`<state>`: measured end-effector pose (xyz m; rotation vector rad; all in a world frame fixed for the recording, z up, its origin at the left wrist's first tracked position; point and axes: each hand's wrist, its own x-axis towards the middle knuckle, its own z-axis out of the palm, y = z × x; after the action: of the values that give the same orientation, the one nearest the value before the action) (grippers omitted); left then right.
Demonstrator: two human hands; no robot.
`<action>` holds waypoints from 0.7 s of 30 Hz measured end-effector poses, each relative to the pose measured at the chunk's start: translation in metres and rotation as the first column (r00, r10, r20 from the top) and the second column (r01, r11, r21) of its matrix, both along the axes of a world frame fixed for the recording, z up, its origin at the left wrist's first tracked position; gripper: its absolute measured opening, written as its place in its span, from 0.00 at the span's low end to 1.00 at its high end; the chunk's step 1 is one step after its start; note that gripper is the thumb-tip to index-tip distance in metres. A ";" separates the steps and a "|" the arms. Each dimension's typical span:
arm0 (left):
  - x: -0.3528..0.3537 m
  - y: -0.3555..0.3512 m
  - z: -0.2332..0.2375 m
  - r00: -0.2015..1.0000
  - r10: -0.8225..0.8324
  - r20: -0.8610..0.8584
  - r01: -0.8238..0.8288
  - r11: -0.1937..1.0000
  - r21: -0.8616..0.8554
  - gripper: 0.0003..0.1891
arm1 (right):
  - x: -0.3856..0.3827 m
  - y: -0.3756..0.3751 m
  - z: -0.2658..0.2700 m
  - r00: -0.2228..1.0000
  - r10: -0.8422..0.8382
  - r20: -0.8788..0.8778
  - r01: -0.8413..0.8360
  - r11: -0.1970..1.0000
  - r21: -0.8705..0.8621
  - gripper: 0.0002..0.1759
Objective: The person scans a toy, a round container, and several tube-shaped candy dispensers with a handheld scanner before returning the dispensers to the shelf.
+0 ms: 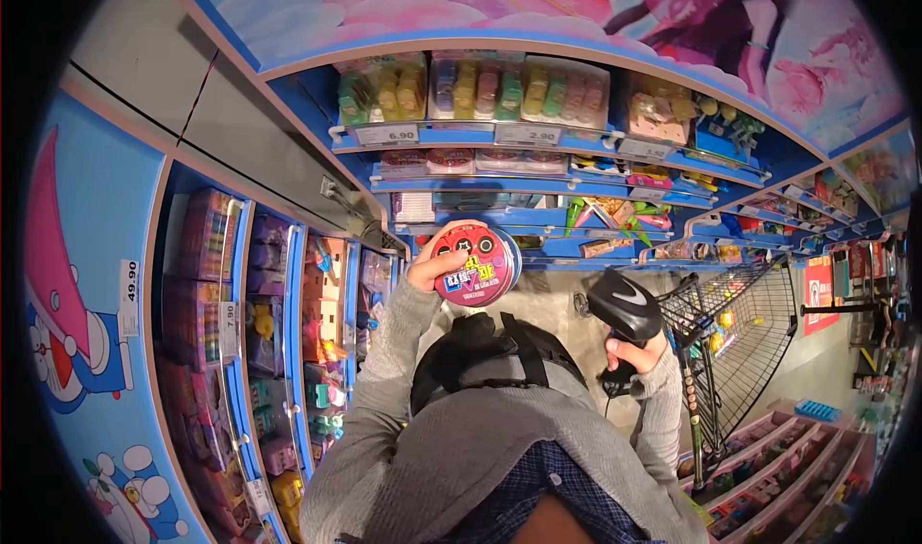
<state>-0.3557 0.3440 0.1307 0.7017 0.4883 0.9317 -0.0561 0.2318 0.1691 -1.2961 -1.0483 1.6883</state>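
Closed around a round pink-red container [471, 267], the grip of your left hand [423, 267] has its thumb across the printed face, and you hold that face turned up in front of your waist. A white-and-blue rim shows at the container's right edge. Beyond it, farther right, the 2.90 price tag [527, 135] hangs on a blue shelf edge below clear packs of pastel items [567, 96]. Your right hand [639, 354] wraps the handle of a black handheld device [624, 306], its wide head pointing away from you. Just right of that, a black wire cart [735, 342] carries small colorful packages [722, 333]. Pink-edged bins [768, 448] stand at the lower right.
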 end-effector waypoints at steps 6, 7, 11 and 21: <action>-0.012 -0.008 -0.003 0.971 0.135 0.200 -0.024 0.877 -0.480 0.21 | -0.049 0.048 0.006 0.995 0.080 -0.061 -0.076 0.995 0.067 0.21; -0.015 -0.008 -0.002 0.931 0.066 0.358 0.125 0.866 -0.484 0.20 | -0.055 0.053 0.006 0.997 0.060 -0.058 -0.055 0.994 0.091 0.21; -0.013 -0.008 0.006 0.862 0.048 0.505 0.297 0.759 -0.579 0.18 | -0.067 0.074 0.008 0.815 -0.098 0.571 -0.333 0.727 0.601 0.20; 0.024 -0.004 -0.026 0.781 -0.231 0.581 0.586 0.591 -0.553 0.17 | -0.065 0.111 0.002 0.896 0.157 0.416 -0.444 0.358 0.822 0.17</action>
<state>-0.3316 0.3399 0.1046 -0.1500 0.2014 0.3463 -0.1207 0.3429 0.1714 -0.5651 -2.1005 0.8054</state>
